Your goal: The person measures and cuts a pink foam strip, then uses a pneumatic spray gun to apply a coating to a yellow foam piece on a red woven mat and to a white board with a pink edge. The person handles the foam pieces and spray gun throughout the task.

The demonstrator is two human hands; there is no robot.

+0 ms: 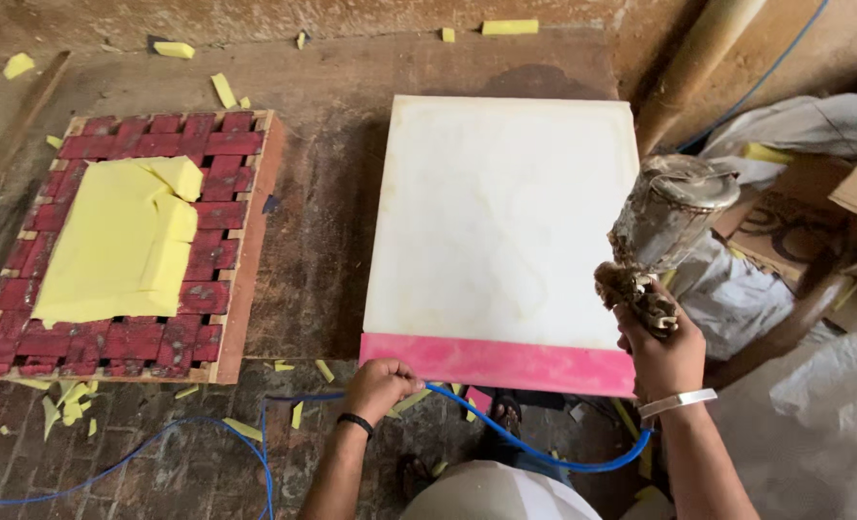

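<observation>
Currently mid-prep on the white foam slab [501, 217] with its pink front edge [496, 364], lying flat on the floor. Right hand [664, 351] is clenched round a crusted spray gun [661, 226], held off the slab's right edge, cup up. Left hand [380, 385] is closed on the blue hose [505, 438] at the near-left corner. Spraying looks next: needs hose slack and the nozzle swung over the slab. Webbed seat frame [125, 246] sits well left.
</observation>
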